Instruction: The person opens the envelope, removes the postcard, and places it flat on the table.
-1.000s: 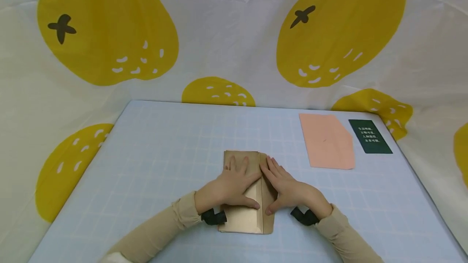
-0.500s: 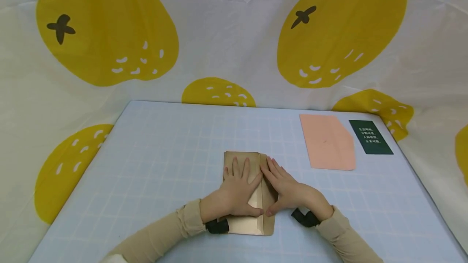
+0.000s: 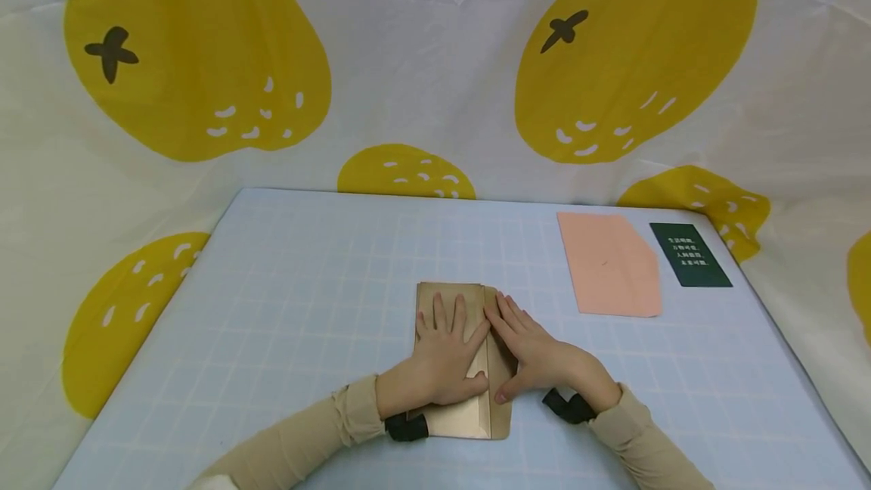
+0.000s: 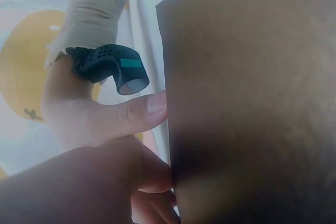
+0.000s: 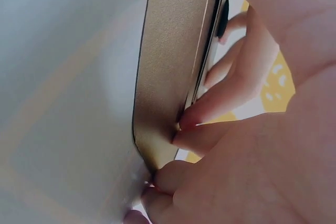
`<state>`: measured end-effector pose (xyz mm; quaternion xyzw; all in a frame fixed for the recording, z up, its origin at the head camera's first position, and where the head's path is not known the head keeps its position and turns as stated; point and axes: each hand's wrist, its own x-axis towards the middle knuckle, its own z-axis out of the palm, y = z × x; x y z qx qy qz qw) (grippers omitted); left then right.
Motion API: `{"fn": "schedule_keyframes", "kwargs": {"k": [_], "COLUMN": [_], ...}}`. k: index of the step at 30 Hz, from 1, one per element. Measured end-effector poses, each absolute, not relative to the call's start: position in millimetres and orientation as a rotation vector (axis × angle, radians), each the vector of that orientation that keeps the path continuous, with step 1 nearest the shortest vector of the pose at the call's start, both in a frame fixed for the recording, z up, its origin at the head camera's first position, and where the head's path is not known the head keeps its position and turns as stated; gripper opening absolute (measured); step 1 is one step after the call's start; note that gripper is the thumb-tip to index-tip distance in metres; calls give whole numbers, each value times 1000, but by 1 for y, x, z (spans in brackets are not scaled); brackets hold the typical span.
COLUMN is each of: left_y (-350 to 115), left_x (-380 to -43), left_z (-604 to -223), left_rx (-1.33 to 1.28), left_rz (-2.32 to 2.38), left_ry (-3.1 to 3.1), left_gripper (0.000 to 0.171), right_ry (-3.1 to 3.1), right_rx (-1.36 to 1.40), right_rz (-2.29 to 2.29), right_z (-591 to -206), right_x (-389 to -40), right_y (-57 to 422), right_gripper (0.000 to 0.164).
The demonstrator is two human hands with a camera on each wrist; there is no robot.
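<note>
A brown kraft-paper envelope (image 3: pixel 454 423) lies on the table, its long flap (image 3: pixel 500 418) along the right side. Across the envelope's body my left hand (image 3: pixel 445 369) rests with fingers spread and straight, the thumb pointing toward the flap. On the flap sits my right hand (image 3: pixel 540 360), fingers extended along the fold and thumb lower down on the flap. Brown paper (image 4: pixel 252 77) fills much of the left wrist view. From the right wrist, the flap (image 5: pixel 168 51) shows side on, with right fingertips touching it near its rounded corner.
Toward the back right of the grid-patterned table (image 3: pixel 306 263) lie a pink paper sheet (image 3: pixel 609 267) with a cut corner and a dark green card (image 3: pixel 689 254) with white writing. A white cloth (image 3: pixel 415 44) printed with yellow fruit hangs behind.
My left hand has slid a little toward me and to the right over the envelope, and its thumb has lifted slightly away from the fold. My right hand stays in place.
</note>
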<state>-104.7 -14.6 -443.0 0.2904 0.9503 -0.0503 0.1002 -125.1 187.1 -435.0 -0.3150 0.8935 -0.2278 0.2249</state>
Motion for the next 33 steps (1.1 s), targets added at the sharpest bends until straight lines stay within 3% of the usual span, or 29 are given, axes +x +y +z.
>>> {"fn": "schedule_keyframes", "kwargs": {"k": [20,33], "left_y": [-17,-21], "left_x": [-113,-115], "left_z": [-435,-434], "left_rx": [855,866], "left_rz": [94,237], "left_ry": [2787,2758], "left_gripper": [75,60], "right_ry": [2467,2447], "right_rx": [-854,-836], "right_rz": [-638,-645], "right_z": [-433,-431], "right_x": [-124,-125], "right_y": [187,187], "right_gripper": [130,130]}}
